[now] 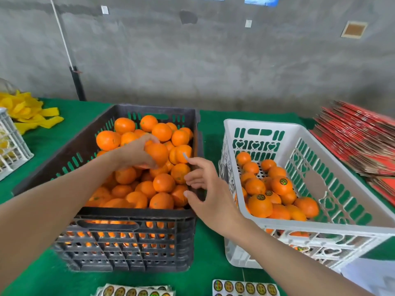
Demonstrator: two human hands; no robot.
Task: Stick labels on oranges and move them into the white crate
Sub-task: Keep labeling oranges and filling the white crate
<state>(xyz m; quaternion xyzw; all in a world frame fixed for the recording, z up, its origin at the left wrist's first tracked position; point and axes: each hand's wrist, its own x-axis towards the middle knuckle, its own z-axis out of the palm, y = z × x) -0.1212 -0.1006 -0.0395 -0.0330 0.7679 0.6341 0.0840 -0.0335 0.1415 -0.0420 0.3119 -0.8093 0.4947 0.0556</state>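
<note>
Centre black crate heaped with oranges, right white crate part-filled; left hand grips one orange, axis untellable; right hand loosely spread.

One head-worn view is taken from above the near edge of the green table, aimed forward and down; the black crate and white crate are seen close, the wall beyond.

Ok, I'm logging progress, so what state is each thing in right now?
Black crate: nearly full of fruit.
Left hand: grips an orange above the pile.
Right hand: fingers relaxed, small grey strip at the index fingertip.
White crate: partly filled, labelled oranges on top.
Label sheets: lying flat, labels on them.
</note>
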